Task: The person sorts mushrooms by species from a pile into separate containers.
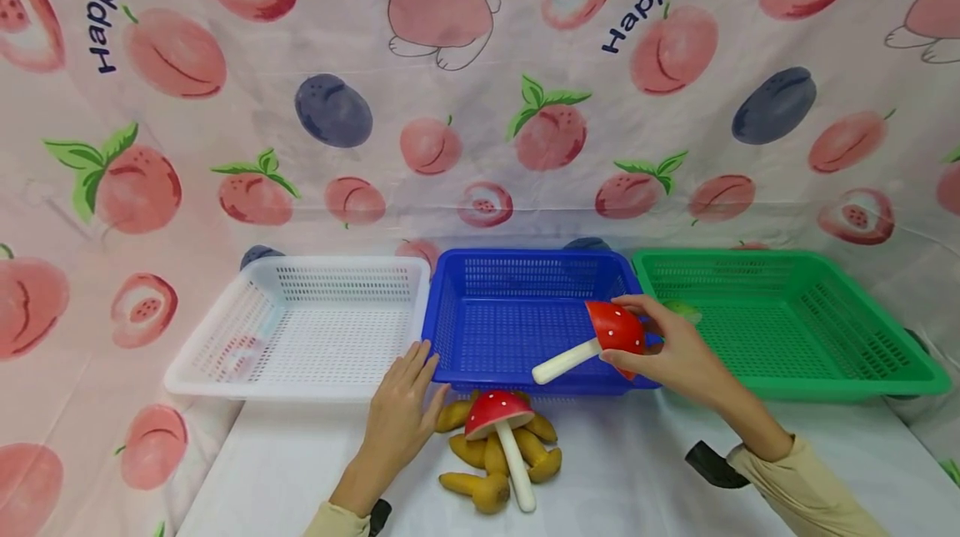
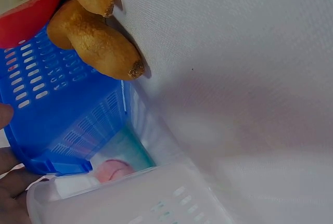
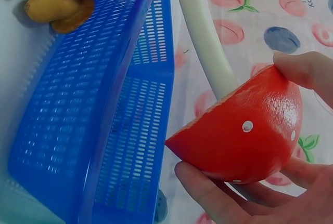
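My right hand (image 1: 667, 345) grips a red toy mushroom (image 1: 618, 328) by its white-dotted cap, over the right part of the blue basket (image 1: 517, 385). Its white stem slants down to the left; in the right wrist view, thumb and fingers lie around the cap (image 3: 250, 130). My left hand (image 1: 401, 404) rests with extended fingers where the blue basket meets the white basket (image 1: 300, 393). Beside it, a second red toy mushroom (image 1: 498, 412) lies on top of several yellow-brown bulbous pieces (image 1: 543, 462) with narrow necks.
On the right stands a green basket (image 1: 810, 391) with a light-green item (image 1: 681, 311) at its left side, partly hidden behind my right hand. The three baskets stand side by side on a white-covered table (image 1: 300, 470). A fruit-print cloth (image 1: 465, 103) hangs behind them.
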Demonstrator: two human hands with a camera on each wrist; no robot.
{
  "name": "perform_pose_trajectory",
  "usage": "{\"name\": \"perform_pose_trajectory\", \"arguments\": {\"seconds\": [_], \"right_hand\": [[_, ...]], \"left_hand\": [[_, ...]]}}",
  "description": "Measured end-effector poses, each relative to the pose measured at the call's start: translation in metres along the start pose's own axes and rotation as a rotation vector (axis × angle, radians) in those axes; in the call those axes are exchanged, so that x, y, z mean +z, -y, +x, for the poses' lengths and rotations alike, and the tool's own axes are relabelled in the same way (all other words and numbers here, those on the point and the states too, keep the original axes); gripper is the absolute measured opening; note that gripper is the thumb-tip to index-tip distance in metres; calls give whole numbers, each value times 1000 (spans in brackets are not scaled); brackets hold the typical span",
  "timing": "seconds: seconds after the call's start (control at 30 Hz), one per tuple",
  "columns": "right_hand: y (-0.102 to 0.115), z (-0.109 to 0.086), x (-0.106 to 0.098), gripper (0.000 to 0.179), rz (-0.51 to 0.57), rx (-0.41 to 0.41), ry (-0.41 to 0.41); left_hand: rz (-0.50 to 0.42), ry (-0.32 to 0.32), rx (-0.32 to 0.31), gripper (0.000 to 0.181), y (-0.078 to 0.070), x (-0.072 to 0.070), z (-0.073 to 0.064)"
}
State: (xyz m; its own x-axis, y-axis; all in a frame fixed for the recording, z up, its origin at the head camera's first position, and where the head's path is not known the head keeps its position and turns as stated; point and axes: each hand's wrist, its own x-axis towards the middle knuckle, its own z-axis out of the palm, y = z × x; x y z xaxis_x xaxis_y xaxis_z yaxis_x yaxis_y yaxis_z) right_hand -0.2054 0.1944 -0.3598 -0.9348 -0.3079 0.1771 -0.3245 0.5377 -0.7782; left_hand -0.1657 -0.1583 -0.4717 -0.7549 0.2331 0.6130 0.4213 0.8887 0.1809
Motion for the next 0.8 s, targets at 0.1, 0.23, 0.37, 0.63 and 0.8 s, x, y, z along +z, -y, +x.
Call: {"name": "perform_pose_trajectory", "arguments": {"seconds": [0.1, 0.23, 0.37, 0.63, 0.8], "right_hand": [[-1, 4, 4, 66, -1, 2, -14], [-4, 9, 9, 67, -6, 7, -30], [-5, 14, 13, 68, -12, 27, -35], [-12, 23, 19, 69, -24, 64, -57], [-20, 26, 26, 68, -22, 62, -72]], "left_hand": [[6, 1, 2, 43, 0, 0, 0], [5, 6, -2, 43, 0, 0, 0], [4, 21, -13, 44, -1, 0, -1], [6, 17, -6, 45, 0, 1, -1], [10, 14, -4, 45, -1, 0, 0]]}}
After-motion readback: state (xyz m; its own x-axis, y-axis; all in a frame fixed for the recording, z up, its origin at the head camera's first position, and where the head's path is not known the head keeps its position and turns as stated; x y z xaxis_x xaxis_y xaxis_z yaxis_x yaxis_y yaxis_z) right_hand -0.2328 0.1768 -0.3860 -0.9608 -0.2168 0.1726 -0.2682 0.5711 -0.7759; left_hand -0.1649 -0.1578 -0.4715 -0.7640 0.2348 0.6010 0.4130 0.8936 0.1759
